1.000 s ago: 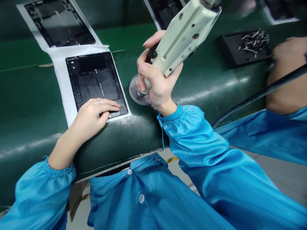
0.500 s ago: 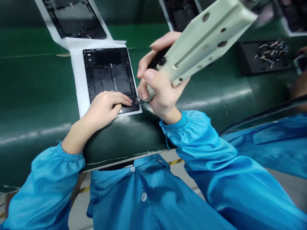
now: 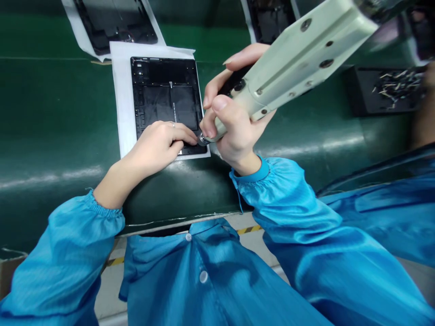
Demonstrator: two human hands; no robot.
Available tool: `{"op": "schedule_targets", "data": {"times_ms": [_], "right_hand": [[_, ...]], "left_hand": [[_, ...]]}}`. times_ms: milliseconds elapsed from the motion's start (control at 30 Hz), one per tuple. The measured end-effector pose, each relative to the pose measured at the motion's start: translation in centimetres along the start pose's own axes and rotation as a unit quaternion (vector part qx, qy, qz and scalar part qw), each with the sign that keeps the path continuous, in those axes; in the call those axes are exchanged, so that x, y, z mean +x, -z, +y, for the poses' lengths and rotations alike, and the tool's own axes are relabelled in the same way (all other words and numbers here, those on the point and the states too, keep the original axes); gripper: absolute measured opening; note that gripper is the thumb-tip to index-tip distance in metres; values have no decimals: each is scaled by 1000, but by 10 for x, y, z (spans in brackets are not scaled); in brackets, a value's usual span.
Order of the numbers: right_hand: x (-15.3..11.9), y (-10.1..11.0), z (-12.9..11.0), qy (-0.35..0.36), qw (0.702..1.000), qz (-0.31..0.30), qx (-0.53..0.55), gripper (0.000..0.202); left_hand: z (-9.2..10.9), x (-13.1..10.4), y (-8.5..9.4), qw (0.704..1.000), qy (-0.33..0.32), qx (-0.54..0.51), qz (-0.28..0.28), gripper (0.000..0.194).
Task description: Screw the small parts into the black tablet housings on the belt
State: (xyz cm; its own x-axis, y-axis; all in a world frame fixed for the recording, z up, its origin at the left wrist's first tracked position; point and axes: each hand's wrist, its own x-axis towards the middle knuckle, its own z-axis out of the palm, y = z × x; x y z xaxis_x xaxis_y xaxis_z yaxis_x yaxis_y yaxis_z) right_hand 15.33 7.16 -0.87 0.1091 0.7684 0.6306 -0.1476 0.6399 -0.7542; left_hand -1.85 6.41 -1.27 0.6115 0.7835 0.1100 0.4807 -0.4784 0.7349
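Note:
A black, flat device housing (image 3: 185, 102) lies on a white sheet (image 3: 118, 99) in front of me. My left hand (image 3: 158, 145) rests on its near edge, fingers together and bent, thumb tucked beside them; whatever is under the fingertips is hidden. My right hand (image 3: 238, 122) is wrapped round a pale green power screwdriver (image 3: 299, 59), held at a slant. The tool's metal tip points down at the housing's near right corner, close to my left fingertips. Whether the tip touches the housing cannot be made out.
More black housings on white sheets lie at the back left (image 3: 115, 22) and back centre (image 3: 272, 18). A black tray (image 3: 365, 95) with several small metallic parts stands on the green table (image 3: 61, 108) at the right. Beside it is another person's blue sleeve (image 3: 390, 203).
The view has shifted, so the housing and table things appear further right. The screwdriver tip sits slightly further in from the housing's right edge. Both hands keep nearly the same pose.

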Motion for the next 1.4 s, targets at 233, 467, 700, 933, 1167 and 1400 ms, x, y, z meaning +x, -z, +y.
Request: {"op": "schedule_targets", "data": {"times_ms": [233,467,700,933,1167,1400], "right_hand": [[0,-2,0,-9,999,-17,-36,49],[-3,-2,6,-13,999,-23,-18,46],[-10,-4,2,-71,997,-26,-30,45],[-3,-3,-19,-32,995,89,18,37],[2,10,-18,-16,993,116,28,29],[-6,8,-9,-17,995,91,28,28]], "left_hand": [[2,2,-1,1000,7,-14,-8,49],[23,-4,40,994,97,1,47,47],[30,-48,70,861,437,257,50,52],[-3,-68,56,924,353,84,120,24],[-40,26,75,881,336,-190,273,32],[-78,140,76,868,321,-147,349,35]]}}
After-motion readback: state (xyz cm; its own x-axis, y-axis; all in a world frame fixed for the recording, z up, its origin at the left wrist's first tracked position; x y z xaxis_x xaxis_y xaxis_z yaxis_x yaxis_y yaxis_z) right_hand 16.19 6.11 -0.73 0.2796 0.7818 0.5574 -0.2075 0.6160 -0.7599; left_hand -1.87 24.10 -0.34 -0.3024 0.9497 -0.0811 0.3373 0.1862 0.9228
